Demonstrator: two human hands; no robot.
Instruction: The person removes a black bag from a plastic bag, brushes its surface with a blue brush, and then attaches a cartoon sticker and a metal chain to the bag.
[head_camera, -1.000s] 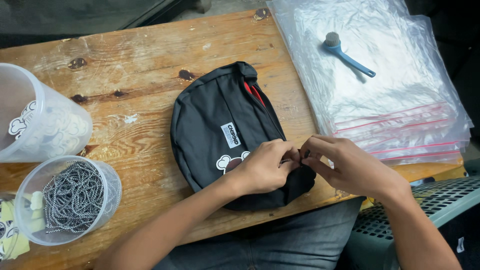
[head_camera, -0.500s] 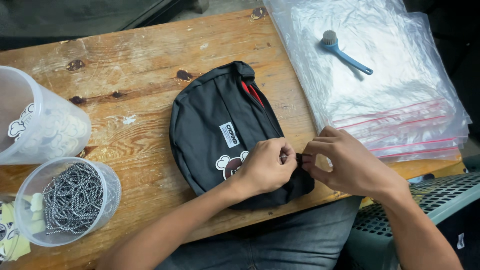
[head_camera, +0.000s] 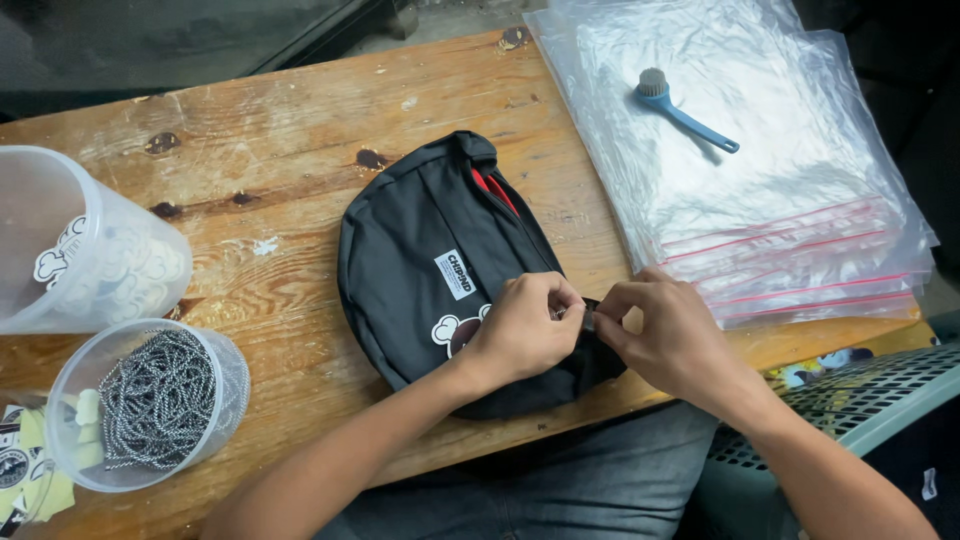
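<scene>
A black fabric pouch with a white label and a red lining lies flat on the wooden table. My left hand rests on its lower right corner, fingers curled and pinched on a small dark part at the pouch's edge. My right hand meets it from the right, thumb and forefinger pinching the same spot. What sits between the fingertips is too small to make out.
A stack of clear zip bags with red seals lies at the right, a blue brush on top. At the left stand a clear tub of metal chains and a clear tub of white pieces. A green plastic crate is at the lower right.
Both hands stay pinched at the pouch's lower right corner; the fingers have shifted slightly. The pouch has barely moved.
</scene>
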